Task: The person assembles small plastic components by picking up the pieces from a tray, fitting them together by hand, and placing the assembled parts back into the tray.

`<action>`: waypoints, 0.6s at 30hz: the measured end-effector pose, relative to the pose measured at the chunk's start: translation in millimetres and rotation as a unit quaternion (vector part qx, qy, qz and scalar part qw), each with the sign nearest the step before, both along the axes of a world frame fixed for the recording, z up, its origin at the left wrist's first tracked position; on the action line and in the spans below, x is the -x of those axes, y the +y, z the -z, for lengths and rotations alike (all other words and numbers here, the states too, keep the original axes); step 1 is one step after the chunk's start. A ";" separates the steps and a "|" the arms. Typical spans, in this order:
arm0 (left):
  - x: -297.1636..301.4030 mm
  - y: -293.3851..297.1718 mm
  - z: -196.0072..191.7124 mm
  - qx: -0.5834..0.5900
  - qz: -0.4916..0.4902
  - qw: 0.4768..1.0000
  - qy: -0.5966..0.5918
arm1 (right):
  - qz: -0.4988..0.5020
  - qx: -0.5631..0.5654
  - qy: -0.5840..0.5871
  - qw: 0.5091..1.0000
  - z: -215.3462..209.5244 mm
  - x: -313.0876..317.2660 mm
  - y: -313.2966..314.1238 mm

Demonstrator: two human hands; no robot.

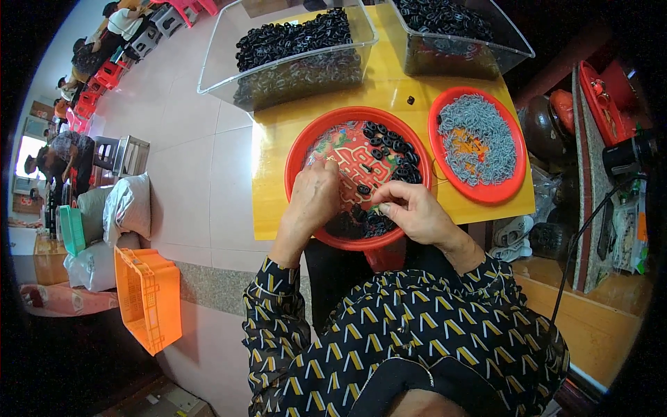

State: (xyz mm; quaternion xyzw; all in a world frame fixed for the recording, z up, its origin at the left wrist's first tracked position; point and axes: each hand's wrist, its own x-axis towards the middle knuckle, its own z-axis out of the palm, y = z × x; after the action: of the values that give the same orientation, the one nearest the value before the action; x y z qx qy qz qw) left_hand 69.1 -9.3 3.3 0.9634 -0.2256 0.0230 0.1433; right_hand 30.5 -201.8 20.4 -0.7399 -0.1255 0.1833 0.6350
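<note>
A round red tray (358, 243) with a patterned bottom lies before me at the table's near edge. Black oval plastic pieces (403, 156) are heaped along its right side, and another dark pile (365, 224) sits at its near side. My left hand (317, 191) is over the tray's left part, fingers curled down close to some small grey pieces (338, 132); whatever it grips is hidden. Thumb and forefinger of my right hand (415, 210) are pinched together above the near pile, on something too small to make out. One black piece (363, 189) lies between the hands.
A second red tray (516, 177) full of small grey screw-like pieces stands at right on the yellow table (271, 149). Two clear bins (299, 83) (455, 59) of black pieces stand behind. An orange crate (149, 299) and sacks (128, 208) are on the floor at left; several people work farther off.
</note>
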 end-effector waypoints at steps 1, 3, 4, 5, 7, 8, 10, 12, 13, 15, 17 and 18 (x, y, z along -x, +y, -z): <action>1.0 -0.9 -2.9 0.032 -0.029 0.999 0.020 | 0.000 0.000 0.000 1.000 2.5 -0.1 -1.2; 3.3 -0.2 -2.8 0.063 -0.058 0.996 0.040 | -0.009 -0.045 0.018 0.999 8.0 -1.1 -4.3; 5.3 3.0 0.1 0.100 -0.051 0.994 0.005 | -0.009 -0.045 0.018 0.999 5.6 -1.5 -5.1; 7.6 5.5 2.1 0.138 -0.044 0.989 -0.030 | 0.004 -0.064 0.085 0.994 0.3 -1.9 -6.0; 11.5 6.9 2.6 0.195 -0.050 0.979 -0.040 | 0.018 -0.083 0.152 0.985 -2.0 -1.8 -6.8; 13.9 6.8 3.1 0.252 -0.057 0.965 -0.050 | 0.022 -0.113 0.150 0.982 -0.8 -1.6 -6.3; 23.8 3.7 -5.4 0.323 -0.078 0.943 -0.007 | 0.023 -0.143 0.150 0.978 -1.2 -1.6 -4.9; 34.1 -1.4 -4.0 0.467 -0.125 0.871 0.084 | 0.000 -0.133 0.139 0.981 -3.3 -2.2 -4.1; 40.2 -4.5 -3.5 0.468 -0.126 0.870 0.085 | 0.000 -0.132 0.140 0.981 -0.7 -1.9 -3.2; 51.2 -12.9 -9.6 0.649 -0.111 0.726 0.199 | 0.009 -0.116 0.100 0.988 5.6 -1.3 -0.6; 58.5 -18.4 -7.6 0.700 -0.108 0.666 0.232 | -0.007 -0.104 0.126 0.986 1.3 -0.1 1.0; 61.0 -21.1 -3.9 0.716 -0.106 0.648 0.239 | -0.022 -0.092 0.151 0.984 0.2 0.7 1.5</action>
State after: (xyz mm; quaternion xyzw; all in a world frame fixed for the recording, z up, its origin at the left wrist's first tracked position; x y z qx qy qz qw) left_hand 8.1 -30.4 7.2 0.5508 0.0068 -0.0385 0.8338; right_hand 29.8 -200.4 20.2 -0.6394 -0.0609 0.2947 0.7076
